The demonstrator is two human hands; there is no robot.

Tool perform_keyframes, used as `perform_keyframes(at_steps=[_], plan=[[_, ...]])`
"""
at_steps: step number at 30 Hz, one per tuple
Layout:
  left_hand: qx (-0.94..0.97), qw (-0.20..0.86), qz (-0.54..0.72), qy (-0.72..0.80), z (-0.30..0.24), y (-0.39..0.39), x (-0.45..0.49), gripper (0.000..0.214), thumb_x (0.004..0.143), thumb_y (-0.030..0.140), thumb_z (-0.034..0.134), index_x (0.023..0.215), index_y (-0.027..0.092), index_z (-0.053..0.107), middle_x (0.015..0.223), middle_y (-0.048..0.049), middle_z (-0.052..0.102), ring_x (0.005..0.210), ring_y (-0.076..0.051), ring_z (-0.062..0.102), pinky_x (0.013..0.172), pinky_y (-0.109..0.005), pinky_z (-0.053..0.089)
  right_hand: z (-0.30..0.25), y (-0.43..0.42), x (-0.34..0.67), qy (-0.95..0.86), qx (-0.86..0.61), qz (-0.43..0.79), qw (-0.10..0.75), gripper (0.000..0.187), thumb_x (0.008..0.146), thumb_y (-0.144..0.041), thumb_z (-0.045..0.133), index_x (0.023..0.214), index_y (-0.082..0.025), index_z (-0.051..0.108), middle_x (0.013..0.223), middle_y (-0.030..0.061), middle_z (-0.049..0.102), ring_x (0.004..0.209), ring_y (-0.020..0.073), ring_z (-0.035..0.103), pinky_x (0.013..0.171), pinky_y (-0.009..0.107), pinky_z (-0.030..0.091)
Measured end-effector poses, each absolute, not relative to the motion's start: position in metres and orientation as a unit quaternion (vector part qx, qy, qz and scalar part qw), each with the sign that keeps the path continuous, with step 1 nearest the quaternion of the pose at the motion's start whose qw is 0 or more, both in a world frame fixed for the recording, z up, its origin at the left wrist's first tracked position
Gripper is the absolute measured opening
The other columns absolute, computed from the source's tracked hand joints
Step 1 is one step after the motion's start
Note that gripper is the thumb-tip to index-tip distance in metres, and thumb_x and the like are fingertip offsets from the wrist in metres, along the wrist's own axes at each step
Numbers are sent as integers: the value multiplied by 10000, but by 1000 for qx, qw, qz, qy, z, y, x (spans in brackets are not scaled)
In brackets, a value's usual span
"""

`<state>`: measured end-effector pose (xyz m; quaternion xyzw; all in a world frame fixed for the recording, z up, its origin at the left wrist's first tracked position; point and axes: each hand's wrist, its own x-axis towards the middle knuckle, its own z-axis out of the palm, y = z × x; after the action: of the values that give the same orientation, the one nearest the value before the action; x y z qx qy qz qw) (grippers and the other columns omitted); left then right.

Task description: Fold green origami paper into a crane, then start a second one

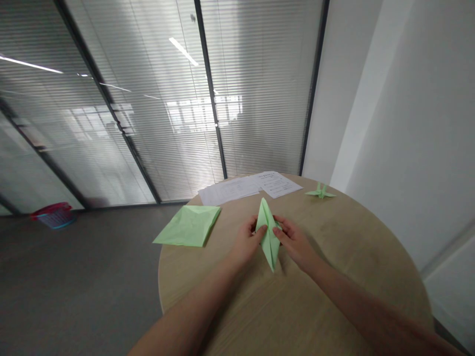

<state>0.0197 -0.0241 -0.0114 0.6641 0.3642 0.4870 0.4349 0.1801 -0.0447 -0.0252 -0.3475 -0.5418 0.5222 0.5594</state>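
A long, pointed piece of folded light-green paper (267, 232) is held just above the round wooden table (334, 257), one tip aimed away from me and the other toward me. My left hand (248, 242) pinches its left side near the middle, thumb on top. My right hand (295, 241) grips the right side, fingers closed on the paper.
A stack of flat green paper sheets (188, 225) lies at the table's left edge. White printed sheets (249, 187) lie at the far side. A finished green paper crane (321, 192) sits far right. A pink and blue basket (54, 214) stands on the grey floor by the glass wall.
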Motion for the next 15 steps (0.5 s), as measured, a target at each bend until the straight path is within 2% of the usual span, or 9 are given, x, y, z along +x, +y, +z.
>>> perform_keyframes(at_steps=[2, 6, 11, 13, 15], plan=[[655, 436, 504, 357, -11, -23, 19, 360, 851, 286, 615, 1190, 170, 587, 1016, -75, 690, 930, -208, 640, 808, -324, 507, -26, -45, 179, -566, -326, 514, 556, 478, 816, -419, 679, 1244, -238, 572, 1082, 58, 716, 969, 234, 666, 845, 362, 518], [634, 425, 524, 378, -7, -25, 17, 581, 821, 277, 656, 1359, 177, 461, 841, -27, 663, 763, -176, 624, 655, -272, 476, -25, -46, 177, -580, -315, 513, 549, 563, 813, -378, 682, 1333, -258, 505, 1090, 44, 708, 994, 233, 657, 865, 361, 515], [610, 416, 549, 393, -2, -29, 18, 630, 775, 274, 705, 1356, 181, 478, 706, 26, 601, 668, -145, 579, 616, -245, 438, -22, -50, 175, -528, -370, 536, 544, 925, 777, -403, 703, 1528, -275, 177, 891, 8, 719, 762, 219, 677, 679, 335, 539], [600, 413, 558, 398, 0, -30, 19, 646, 762, 268, 712, 1358, 179, 477, 688, 32, 594, 659, -141, 575, 612, -239, 434, -22, -50, 173, -504, -376, 565, 534, 918, 759, -431, 720, 1507, -274, 211, 889, 10, 721, 766, 219, 686, 649, 319, 538], [592, 412, 566, 398, 1, -30, 19, 662, 758, 261, 709, 1367, 173, 464, 705, 25, 608, 667, -142, 582, 611, -235, 437, -25, -51, 171, -493, -370, 594, 517, 776, 748, -456, 735, 1407, -261, 376, 923, 27, 725, 801, 219, 696, 655, 309, 544]])
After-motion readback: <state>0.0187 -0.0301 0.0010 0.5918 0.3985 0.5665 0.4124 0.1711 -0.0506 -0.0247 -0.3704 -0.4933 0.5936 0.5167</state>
